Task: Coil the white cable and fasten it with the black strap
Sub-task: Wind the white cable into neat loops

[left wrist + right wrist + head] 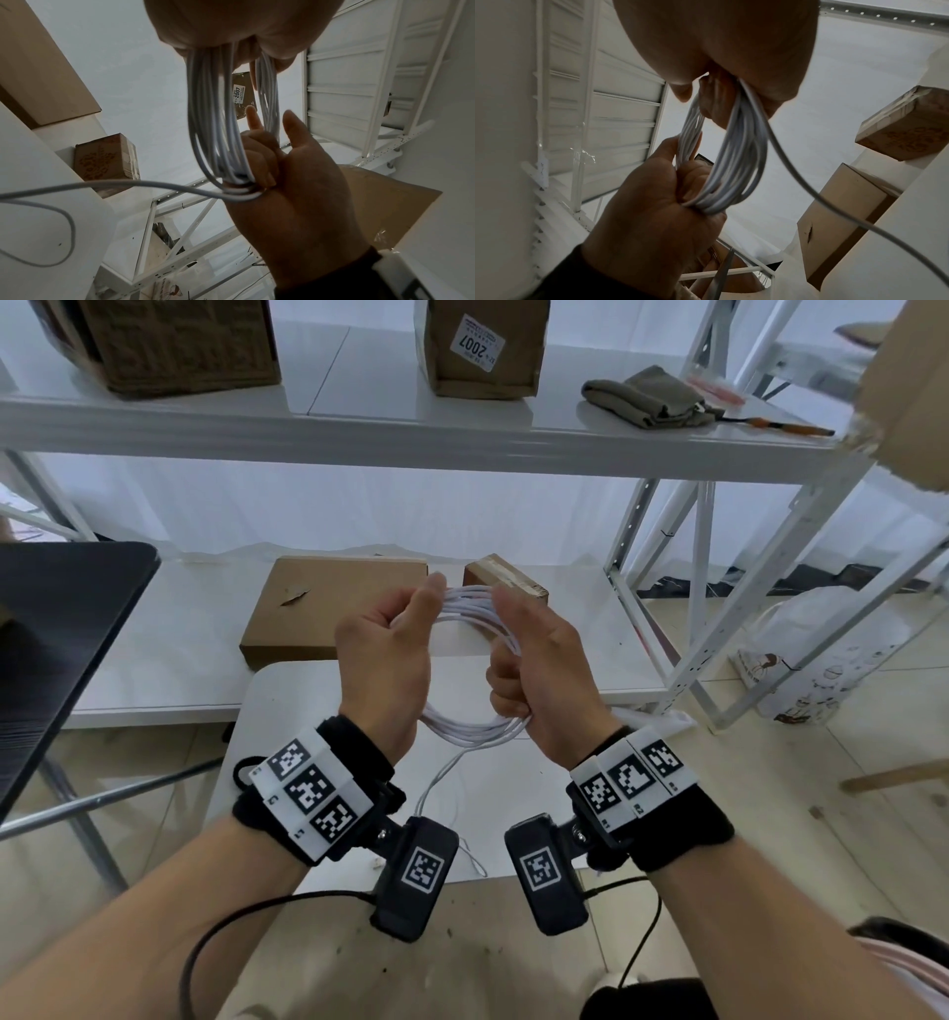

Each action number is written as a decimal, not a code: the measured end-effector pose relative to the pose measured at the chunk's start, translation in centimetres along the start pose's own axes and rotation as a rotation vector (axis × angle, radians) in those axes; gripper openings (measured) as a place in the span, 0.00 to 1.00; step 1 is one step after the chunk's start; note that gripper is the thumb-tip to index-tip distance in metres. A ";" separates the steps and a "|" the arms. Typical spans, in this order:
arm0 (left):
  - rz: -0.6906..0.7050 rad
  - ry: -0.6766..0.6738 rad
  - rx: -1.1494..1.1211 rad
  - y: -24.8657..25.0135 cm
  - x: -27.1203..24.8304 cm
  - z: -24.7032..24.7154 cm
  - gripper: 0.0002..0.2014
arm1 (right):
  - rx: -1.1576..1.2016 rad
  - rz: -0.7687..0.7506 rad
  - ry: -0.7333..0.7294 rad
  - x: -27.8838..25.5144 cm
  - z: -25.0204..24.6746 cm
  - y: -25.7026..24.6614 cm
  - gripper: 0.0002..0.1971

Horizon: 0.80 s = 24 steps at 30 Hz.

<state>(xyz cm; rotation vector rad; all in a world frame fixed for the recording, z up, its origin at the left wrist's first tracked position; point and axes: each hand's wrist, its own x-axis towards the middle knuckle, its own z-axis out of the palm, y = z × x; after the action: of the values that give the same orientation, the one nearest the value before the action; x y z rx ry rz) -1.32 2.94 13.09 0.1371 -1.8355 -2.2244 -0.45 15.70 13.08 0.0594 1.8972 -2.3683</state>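
black wristbands (pixel 354 752) bearing white coded marker blocks (pixel 310 793).

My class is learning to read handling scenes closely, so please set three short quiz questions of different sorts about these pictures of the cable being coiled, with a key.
1. True or false: the white cable lies flat on the table with no hand on it.
2. Which hand grips the coil nearest the camera in the head view? A) left hand B) right hand
3. Fill in: a loose tail of cable hangs down from the coil toward the white ____.

Key: 1 false, both hands hold it in the air; 2 B; 3 table.
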 end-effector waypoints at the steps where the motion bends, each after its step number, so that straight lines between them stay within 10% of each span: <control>1: 0.013 0.001 0.004 0.0 0.1 -0.1 0.17 | -0.027 -0.014 -0.020 0.0 0.0 0.0 0.16; 8: -0.029 -0.062 0.012 -0.1 0.7 -0.8 0.20 | 0.027 0.166 -0.130 0.0 -0.2 -0.8 0.24; 18: -0.529 -0.356 -0.524 -0.3 0.6 -1.2 0.18 | 0.312 0.087 0.068 0.6 -0.7 -0.9 0.25; 24: -0.494 -0.374 -0.606 -0.7 0.3 -0.1 0.23 | 0.390 0.085 0.063 0.5 -0.6 -0.8 0.25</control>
<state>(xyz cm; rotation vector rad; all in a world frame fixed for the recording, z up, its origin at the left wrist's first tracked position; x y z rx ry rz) -1.71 2.84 12.43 0.0623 -1.2692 -3.2393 -1.01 16.45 13.68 0.2425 1.3958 -2.6648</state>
